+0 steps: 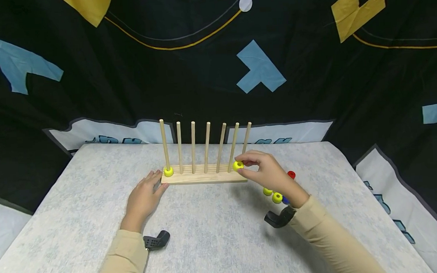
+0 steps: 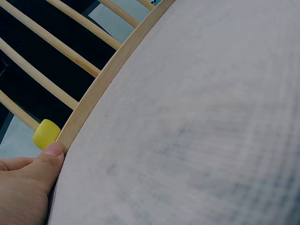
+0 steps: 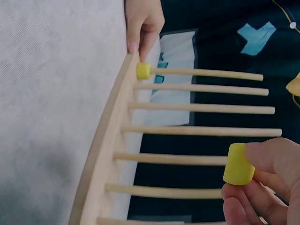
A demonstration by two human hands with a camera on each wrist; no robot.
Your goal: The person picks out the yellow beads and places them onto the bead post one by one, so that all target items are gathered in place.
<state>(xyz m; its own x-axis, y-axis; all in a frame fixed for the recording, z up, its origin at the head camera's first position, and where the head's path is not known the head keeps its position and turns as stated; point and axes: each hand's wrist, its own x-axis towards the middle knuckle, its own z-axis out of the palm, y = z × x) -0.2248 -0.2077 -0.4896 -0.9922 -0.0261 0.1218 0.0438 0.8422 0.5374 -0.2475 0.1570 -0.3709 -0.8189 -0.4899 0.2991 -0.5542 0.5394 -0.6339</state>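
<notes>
A wooden peg rack (image 1: 202,177) with several upright dowels stands toward the back of the table. My left hand (image 1: 144,198) holds the rack's left end, thumb (image 2: 52,152) at the front corner. One yellow bead (image 1: 168,172) sits at the foot of the leftmost dowel, beside those fingers. Between thumb and fingertips, my right hand (image 1: 262,168) pinches another yellow bead (image 3: 238,166). That bead is held up near the right-end dowels; in the right wrist view it overlaps the ends of two of them, and its hole faces up in the head view.
Right of the rack, partly under my right forearm, lie two yellow beads (image 1: 277,197), a red bead (image 1: 291,174) and a blue bead (image 1: 285,200). The pale patterned cloth (image 1: 209,236) covers the table. A dark curtain (image 1: 201,84) hangs behind it.
</notes>
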